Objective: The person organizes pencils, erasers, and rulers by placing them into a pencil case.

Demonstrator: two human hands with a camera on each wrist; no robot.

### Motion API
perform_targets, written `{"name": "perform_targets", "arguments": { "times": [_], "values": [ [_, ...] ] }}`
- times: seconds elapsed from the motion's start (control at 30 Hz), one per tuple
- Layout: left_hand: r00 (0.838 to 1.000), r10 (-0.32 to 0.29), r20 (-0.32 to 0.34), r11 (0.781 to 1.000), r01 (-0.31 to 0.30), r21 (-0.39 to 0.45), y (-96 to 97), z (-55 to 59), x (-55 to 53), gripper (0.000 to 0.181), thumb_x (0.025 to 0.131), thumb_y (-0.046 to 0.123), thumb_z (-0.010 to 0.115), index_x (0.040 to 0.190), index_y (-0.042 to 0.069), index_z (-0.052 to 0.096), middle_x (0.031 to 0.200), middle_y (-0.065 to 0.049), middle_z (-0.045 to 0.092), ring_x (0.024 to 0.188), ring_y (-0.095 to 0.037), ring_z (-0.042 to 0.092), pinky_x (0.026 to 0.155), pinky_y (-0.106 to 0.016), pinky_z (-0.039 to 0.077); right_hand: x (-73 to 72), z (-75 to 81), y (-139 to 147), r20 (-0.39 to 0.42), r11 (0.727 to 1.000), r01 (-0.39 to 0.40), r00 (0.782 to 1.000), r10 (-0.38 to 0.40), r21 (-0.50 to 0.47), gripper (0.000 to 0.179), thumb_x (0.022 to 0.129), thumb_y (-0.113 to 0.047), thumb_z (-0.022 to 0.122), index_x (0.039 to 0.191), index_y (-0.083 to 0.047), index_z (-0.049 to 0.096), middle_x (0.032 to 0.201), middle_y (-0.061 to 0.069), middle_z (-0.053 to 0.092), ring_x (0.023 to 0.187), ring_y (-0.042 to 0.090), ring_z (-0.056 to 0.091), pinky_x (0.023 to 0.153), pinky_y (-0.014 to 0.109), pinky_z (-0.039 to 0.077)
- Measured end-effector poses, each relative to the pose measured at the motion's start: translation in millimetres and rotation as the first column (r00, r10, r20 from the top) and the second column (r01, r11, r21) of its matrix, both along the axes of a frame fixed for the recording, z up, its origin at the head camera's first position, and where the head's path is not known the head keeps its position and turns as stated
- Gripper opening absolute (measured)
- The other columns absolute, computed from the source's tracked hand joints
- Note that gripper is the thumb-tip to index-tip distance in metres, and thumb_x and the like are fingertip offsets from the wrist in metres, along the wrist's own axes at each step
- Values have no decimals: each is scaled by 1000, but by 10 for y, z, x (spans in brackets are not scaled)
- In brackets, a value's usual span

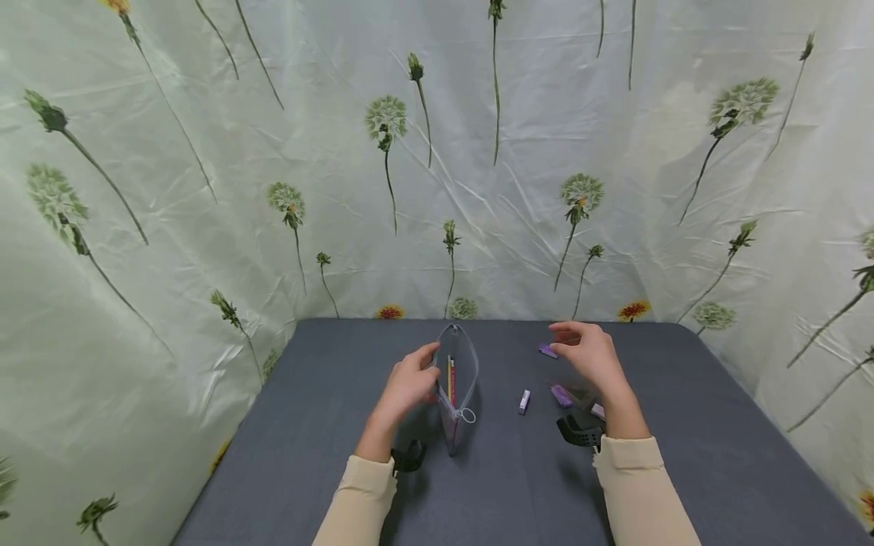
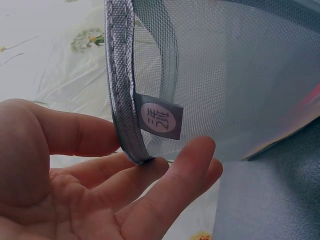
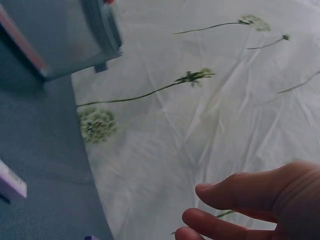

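Note:
A grey mesh zip pouch (image 1: 467, 364) stands with its top spread apart, and pencils (image 1: 451, 383) lie inside it. My left hand (image 1: 410, 379) pinches the pouch's left rim. In the left wrist view, the thumb and fingers (image 2: 145, 185) grip the zip edge just below a small fabric tag (image 2: 161, 116). Over the table's right part my right hand (image 1: 589, 353) hovers with fingers loosely bent and nothing in them. Near it lie small purple-and-white blocks, one (image 1: 524, 402) nearer the pouch, another (image 1: 548, 350) by the fingertips and a purple one (image 1: 562, 396) below the hand.
A dark grey cloth covers the table (image 1: 328, 455). One more pale block (image 1: 598, 411) is partly behind the right wrist. Black wrist mounts (image 1: 579, 432) sit under both forearms. A curtain with a dandelion print (image 1: 478, 189) hangs behind and around the table.

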State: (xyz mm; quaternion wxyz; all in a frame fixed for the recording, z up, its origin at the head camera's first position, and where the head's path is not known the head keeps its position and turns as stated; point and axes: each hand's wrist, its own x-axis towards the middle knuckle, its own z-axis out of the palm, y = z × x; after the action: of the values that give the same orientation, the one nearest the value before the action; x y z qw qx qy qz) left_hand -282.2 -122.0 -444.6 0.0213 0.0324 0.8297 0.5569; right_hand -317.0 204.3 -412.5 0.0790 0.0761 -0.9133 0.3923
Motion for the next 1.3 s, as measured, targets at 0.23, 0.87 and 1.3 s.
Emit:
{"name": "perform_targets", "arguments": {
  "times": [0.23, 0.87, 1.3],
  "values": [
    [1000, 3, 1, 1000, -3, 7, 38, 6, -13, 55, 97, 9, 52, 151, 19, 49, 151, -19, 46, 113, -29, 62, 67, -45, 59, -230, -75, 25, 20, 999, -21, 1000, 20, 42, 35, 94, -11, 69, 129, -7, 68, 116, 18, 70, 100, 34, 67, 78, 48, 54],
    [1000, 8, 4, 1000, -8, -2, 16, 3, -20, 56, 96, 9, 52, 152, 16, 48, 151, -18, 46, 114, -30, 62, 67, -46, 59, -792, -489, 215, 186, 962, -174, 973, 136, 208, 57, 78, 11, 56, 134, 0, 63, 128, 31, 60, 117, 46, 56, 64, 36, 46],
    [1000, 14, 5, 1000, -14, 1, 28, 1, -5, 56, 96, 9, 53, 151, 16, 49, 151, -17, 47, 124, -30, 56, 63, -38, 59, -901, -748, 281, 209, 949, -217, 963, 169, 229, 64, 76, 12, 64, 138, -4, 60, 105, 21, 63, 86, 29, 53, 60, 35, 40]
  ]
}}
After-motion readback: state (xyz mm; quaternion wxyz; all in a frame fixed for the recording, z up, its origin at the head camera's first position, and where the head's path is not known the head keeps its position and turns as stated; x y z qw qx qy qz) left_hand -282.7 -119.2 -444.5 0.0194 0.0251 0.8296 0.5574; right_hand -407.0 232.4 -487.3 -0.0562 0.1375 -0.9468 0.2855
